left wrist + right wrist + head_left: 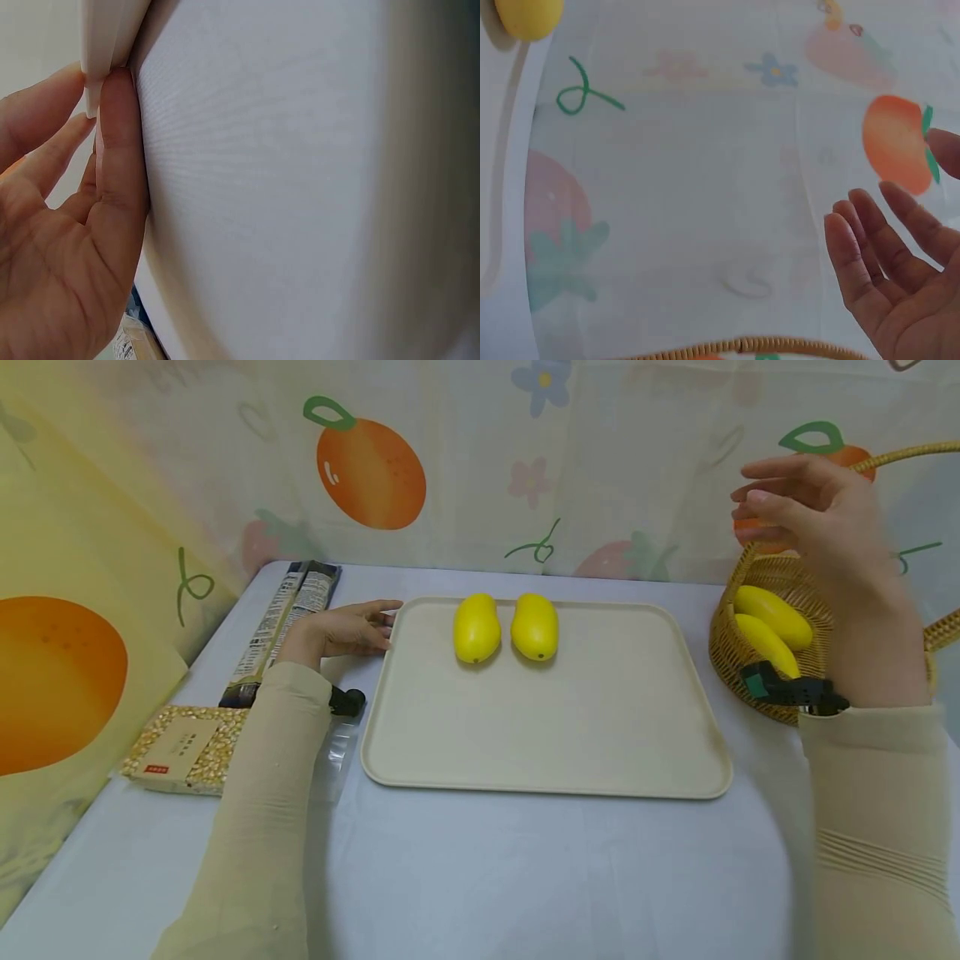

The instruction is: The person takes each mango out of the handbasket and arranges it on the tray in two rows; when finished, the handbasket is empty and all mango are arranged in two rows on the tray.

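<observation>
Cream tray (547,727): probably stiff, light, smooth; best held by rim. Left hand (342,631) pinches its ten-o'clock edge; right hand (831,518) empty, fingers parted.

Two fruits (477,628) on tray (551,727), basket (724,652) (right)

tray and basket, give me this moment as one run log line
left hand: pinches tray edge; right hand: raised near basket, empty; tray: two yellow fruits; basket: two yellow pieces visible
</observation>
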The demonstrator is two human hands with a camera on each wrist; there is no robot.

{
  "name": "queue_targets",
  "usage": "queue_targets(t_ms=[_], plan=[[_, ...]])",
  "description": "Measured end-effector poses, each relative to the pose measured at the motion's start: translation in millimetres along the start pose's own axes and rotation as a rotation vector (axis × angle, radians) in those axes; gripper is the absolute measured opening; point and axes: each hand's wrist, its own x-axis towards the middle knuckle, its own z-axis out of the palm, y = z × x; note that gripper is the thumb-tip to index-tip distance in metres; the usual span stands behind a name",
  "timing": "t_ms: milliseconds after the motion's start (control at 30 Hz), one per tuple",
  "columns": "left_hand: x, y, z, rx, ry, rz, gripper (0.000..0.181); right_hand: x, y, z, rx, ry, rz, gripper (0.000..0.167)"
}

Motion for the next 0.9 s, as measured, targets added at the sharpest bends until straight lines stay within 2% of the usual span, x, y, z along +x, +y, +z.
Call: queue_targets(t_ms=[133, 233, 467, 600, 767, 900], plan=[[-0.7, 0.9, 0.3, -0.001, 0.001, -0.002, 0.086, -4.2, 1, -16, 0.05, 0.019, -0.031, 0.03], [-0.5, 1.1, 0.5, -0.003, 0.005, -0.004, 0.086, -8.0, 3, -29, 0.067, 0.049, -0.024, 0.028], [2.2, -1.2, -1.5, -0.007, 0.003, 0.008, 0.088, -13.9, 17, -59, 0.055, 0.202, 0.053, 0.024], [4.3, -3.2, -2.3, -0.013, 0.006, 0.011, 0.088, -11.0, 28, -78, 0.052, 0.249, 0.13, 0.026], [3.8, -3.4, -2.1, -0.005, 0.002, 0.012, 0.087, -5.2, 43, -101, 0.014, 0.293, 0.269, 0.03], [2.6, -2.7, -1.7, -0.006, -0.003, 0.014, 0.087, -2.0, 55, -116, -0.046, 0.29, 0.376, 0.03]])
